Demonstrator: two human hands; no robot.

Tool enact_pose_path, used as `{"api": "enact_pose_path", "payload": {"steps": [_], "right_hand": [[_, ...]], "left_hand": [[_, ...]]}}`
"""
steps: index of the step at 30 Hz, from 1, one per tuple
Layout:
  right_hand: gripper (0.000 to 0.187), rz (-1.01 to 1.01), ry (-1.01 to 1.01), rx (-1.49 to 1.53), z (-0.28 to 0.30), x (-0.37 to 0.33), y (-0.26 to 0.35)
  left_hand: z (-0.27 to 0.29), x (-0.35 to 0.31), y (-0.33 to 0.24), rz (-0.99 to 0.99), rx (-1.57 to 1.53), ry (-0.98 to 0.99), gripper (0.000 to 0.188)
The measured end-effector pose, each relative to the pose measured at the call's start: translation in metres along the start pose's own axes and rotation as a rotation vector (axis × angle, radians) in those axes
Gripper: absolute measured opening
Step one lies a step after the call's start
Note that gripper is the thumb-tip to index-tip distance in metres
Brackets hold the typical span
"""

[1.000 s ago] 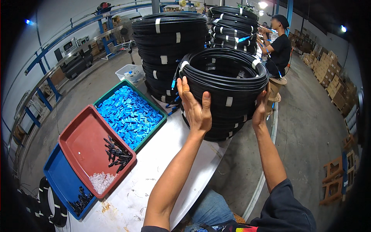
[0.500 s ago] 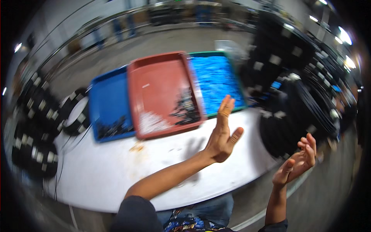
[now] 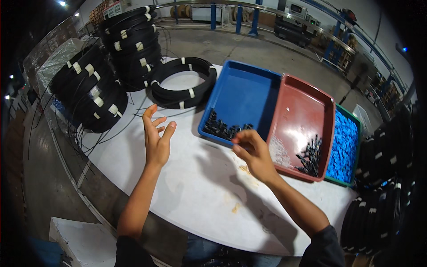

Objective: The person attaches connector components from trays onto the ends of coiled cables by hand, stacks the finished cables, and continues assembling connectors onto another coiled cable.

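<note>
The left hand's fingers (image 3: 149,116) are spread loosely and released, pointing up and away, with the left hand (image 3: 157,146) raised above the counter (image 3: 191,196) near a coil of black cable (image 3: 171,97). The right hand (image 3: 257,159) has its fingers curled toward the thumb at the near edge of the blue tray (image 3: 249,89); whether they pinch anything, I cannot tell. Black parts (image 3: 222,127) lie in that tray's near end. Bare white counter runs from both wrists to its curved near edge. The red tray (image 3: 307,107) adjoins the blue one, then the green tray (image 3: 340,182). Cable stacks (image 3: 131,53) crowd the counter's far left, with grey floor (image 3: 204,42) and a machine (image 3: 291,22) beyond.
</note>
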State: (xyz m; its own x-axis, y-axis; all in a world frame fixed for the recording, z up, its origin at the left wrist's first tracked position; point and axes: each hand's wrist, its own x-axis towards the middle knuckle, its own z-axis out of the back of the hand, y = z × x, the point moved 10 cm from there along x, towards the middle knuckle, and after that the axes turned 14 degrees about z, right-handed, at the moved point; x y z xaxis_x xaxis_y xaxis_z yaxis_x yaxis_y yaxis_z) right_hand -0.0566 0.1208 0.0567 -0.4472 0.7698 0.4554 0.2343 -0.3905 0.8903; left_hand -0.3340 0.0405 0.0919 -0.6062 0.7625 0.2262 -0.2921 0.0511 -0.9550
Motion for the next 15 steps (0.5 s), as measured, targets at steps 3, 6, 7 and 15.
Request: {"api": "enact_pose_path", "payload": {"steps": [3, 6, 7, 15], "right_hand": [[0.027, 0.011, 0.040, 0.047, -0.032, 0.099, -0.050], [0.033, 0.098, -0.124, -0.324, -0.045, 0.199, -0.073], [0.035, 0.134, -0.174, -0.520, -0.055, 0.223, -0.062], [0.076, -0.002, -0.088, -1.097, -0.058, 0.354, -0.112]], "left_hand": [[-0.006, 0.061, 0.007, 0.116, 0.104, 0.048, 0.081], [0.000, 0.137, 0.012, 0.023, 0.205, -0.152, 0.083], [0.009, 0.159, 0.019, 0.048, 0.222, -0.229, 0.084], [-0.002, 0.253, 0.116, 0.444, 0.288, -0.321, 0.103]]}}
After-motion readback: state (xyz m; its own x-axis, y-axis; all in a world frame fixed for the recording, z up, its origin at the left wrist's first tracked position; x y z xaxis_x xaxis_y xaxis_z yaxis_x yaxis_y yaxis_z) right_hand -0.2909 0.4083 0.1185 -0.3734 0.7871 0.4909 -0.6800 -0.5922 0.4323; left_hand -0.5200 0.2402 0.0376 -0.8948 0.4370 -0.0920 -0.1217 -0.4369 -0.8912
